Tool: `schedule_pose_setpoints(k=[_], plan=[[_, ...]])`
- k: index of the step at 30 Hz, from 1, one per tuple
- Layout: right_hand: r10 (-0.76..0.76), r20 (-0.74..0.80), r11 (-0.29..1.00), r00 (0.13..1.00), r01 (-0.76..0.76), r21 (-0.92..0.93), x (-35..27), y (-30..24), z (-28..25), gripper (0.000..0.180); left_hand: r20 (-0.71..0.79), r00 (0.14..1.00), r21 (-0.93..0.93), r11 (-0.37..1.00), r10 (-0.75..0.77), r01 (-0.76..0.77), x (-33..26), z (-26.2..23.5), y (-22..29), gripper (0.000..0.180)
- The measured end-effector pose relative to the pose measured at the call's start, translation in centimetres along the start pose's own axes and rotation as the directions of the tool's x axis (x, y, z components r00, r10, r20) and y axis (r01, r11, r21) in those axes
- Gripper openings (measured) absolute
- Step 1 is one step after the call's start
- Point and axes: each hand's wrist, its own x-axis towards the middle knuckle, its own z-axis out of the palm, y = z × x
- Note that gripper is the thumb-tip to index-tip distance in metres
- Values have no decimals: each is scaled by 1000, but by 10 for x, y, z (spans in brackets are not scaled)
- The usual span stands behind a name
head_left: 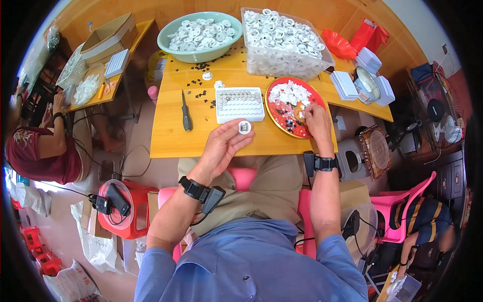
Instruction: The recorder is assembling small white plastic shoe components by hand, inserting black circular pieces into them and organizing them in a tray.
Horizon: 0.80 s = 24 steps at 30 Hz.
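Observation:
My left hand [220,147] holds a small round white plastic part [245,127] between thumb and fingers, over the near edge of the yellow table [201,143]. My right hand [318,124] reaches into a red round tray [273,114] with a gold rim, its fingers pinched together. A small white piece shows at those fingertips, partly hidden. Small white pieces [289,93] and black ones lie in the red tray. Between the hands, farther back, sits a stack of white trays [240,115] with rows of round metallic discs. A dark-handled screwdriver [186,120] lies to the left.
A green basin [201,57] and a clear bin [282,66], both heaped with round white parts, stand at the back. Small black pieces [201,94] are scattered nearby. Co-workers sit at far left and lower right. A red stool [132,221] holds black devices.

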Motion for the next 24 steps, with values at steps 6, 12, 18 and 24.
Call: schedule_pose_setpoints(k=[6,12,18,24], plan=[[38,31,909,999,-48,414,0,-20,-2,8,2,1000,-28,1000,-9,9,0,1,2,34],[-41,181,637,983,-114,763,-13,-55,7,12,13,1000,-68,998,-17,18,1,1,2,34],[-162,208,442,965,-117,889,-30,-86,9,17,65,998,-92,996,0,6,-1,2,4,33],[-203,95,527,974,27,849,-37,-92,7,17,81,997,-90,996,2,5,0,2,3,32]])
